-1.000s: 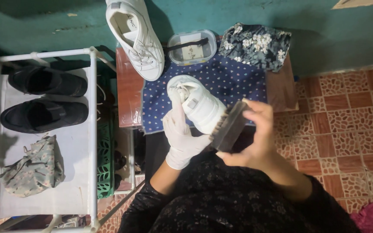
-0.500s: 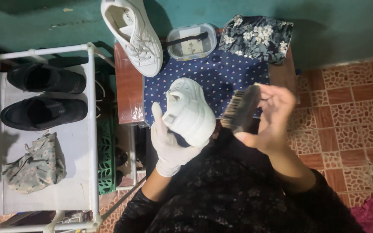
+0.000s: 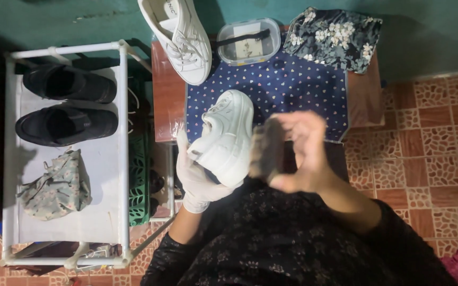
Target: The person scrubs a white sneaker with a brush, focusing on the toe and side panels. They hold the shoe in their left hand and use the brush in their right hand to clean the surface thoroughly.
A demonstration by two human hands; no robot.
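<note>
Tiled floor and a green wall frame the scene. At far left a white rack (image 3: 120,153) carries two black shoes (image 3: 67,124) and a floral pouch (image 3: 54,185). My gloved left hand (image 3: 197,177) grips the white sneaker (image 3: 226,140) from beneath, over the dotted cloth (image 3: 287,90). My right hand (image 3: 303,151), fingers closed around the brush (image 3: 265,151), has swung back against the sneaker's side since a moment ago, so another scrubbing stroke seems underway.
</note>
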